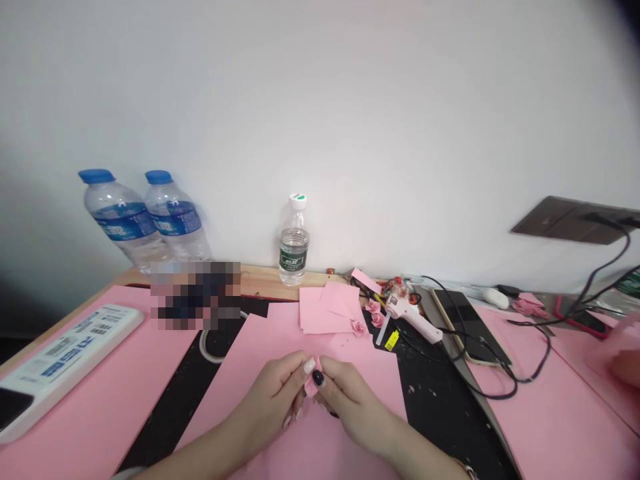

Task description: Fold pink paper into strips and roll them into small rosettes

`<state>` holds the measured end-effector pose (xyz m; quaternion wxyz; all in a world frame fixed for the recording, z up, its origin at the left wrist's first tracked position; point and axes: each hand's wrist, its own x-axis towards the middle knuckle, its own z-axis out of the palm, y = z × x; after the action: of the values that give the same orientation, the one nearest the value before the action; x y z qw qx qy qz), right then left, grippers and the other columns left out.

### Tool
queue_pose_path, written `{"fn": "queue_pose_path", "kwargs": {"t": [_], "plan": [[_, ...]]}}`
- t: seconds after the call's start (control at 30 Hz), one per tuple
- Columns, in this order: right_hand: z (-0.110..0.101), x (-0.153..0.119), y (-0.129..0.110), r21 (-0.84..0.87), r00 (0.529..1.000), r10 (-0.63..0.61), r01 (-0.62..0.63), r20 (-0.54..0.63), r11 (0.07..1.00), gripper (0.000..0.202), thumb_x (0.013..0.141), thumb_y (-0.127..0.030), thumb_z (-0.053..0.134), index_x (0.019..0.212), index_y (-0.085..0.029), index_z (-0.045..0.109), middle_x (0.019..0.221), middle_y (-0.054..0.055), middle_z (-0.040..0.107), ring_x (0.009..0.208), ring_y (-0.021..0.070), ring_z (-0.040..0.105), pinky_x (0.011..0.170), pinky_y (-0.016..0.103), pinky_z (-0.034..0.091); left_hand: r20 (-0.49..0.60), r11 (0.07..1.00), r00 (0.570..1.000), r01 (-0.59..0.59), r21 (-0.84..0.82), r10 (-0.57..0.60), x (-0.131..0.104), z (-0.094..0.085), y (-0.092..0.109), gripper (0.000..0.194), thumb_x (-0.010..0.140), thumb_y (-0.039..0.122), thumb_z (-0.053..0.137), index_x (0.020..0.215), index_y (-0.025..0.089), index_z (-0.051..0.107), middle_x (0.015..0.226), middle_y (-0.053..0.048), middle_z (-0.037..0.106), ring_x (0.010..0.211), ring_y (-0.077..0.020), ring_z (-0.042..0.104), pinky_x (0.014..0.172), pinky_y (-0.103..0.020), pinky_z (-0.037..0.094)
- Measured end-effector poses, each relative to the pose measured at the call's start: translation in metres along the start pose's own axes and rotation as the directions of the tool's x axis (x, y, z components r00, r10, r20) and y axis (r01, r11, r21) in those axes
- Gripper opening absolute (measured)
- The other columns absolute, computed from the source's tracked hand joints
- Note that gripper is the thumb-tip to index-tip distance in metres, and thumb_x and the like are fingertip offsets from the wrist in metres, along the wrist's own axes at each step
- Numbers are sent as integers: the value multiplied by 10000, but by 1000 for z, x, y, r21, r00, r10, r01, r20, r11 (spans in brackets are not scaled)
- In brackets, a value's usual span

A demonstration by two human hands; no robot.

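Note:
Between both thumbs and fingers I pinch a small folded pink paper piece [312, 387], mostly covered by my fingertips. My left hand [283, 387] grips it from the left and my right hand [350, 400] from the right, the thumbs almost meeting on top. Both hands are over a large pink paper sheet [240, 400]. Just beyond them lie square pink papers [325, 310]. Several small pink paper roses [359, 327] sit at their right edge. A pink glue gun [413, 319] with a glue stick in it rests farther right.
Two large water bottles [125, 223] and a small bottle [294, 250] stand along the wall. A long white box [75, 363] lies left, a tape roll [205, 347] nearby. To the right are a phone [470, 327], black cables [515, 387] and another person's hand [627, 367].

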<state>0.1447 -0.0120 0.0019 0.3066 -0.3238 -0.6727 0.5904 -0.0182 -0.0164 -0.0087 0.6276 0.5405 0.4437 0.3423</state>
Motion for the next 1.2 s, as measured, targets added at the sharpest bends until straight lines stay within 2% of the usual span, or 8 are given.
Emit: {"fn": "queue_pose_path", "kwargs": {"t": [0.17,0.3,0.63,0.77,0.97,1.1,1.2], "plan": [[2,1,-3,33,1000,-14,15,-17,999,344,992,-443,369,781,-183,448,659,-44,389,574,95,320,549,242,291,-6,1000,1000,-13,5,13,0,0,1,468,875,618,416,640,215,380,441,84,383,408,-85,315,417,-210,251],[2,3,-6,42,999,-18,16,27,999,347,990,-405,394,745,-172,476,696,-24,454,588,93,368,563,243,310,10,1000,1000,-11,-10,11,0,1,1,466,876,621,413,651,213,390,445,87,366,413,-86,302,416,-210,251],[0,3,6,116,992,128,-130,20,985,300,940,-383,475,727,-173,468,610,-48,423,513,75,325,479,211,260,13,1000,1000,-15,-8,15,2,1,-2,474,874,623,419,649,205,412,453,84,363,408,-79,279,409,-210,224],[0,4,5,129,990,138,-137,1,982,282,924,-349,501,704,-174,473,587,-62,408,499,71,294,476,209,250,17,1000,1000,-1,0,1,2,0,-3,469,875,619,418,655,205,418,453,76,382,410,-85,305,414,-214,234],[0,6,-2,112,998,54,-50,-30,992,303,911,-355,526,676,-168,481,609,-49,428,549,84,325,520,221,267,49,999,998,-27,28,26,-1,0,2,426,913,568,395,698,202,426,512,79,357,458,-93,300,444,-218,244],[1,5,2,21,996,54,-53,-77,998,326,904,-346,538,641,-177,447,591,-57,380,546,87,312,516,226,258,36,992,996,-82,101,78,-2,0,6,395,929,519,399,692,202,405,586,71,337,523,-101,277,492,-224,257],[2,4,3,-34,994,74,-77,-84,996,345,921,-357,505,635,-188,411,580,-56,371,534,90,320,504,227,262,28,994,998,-51,98,49,-2,0,6,383,927,508,399,683,213,376,562,83,297,500,-100,242,475,-229,228]]}}
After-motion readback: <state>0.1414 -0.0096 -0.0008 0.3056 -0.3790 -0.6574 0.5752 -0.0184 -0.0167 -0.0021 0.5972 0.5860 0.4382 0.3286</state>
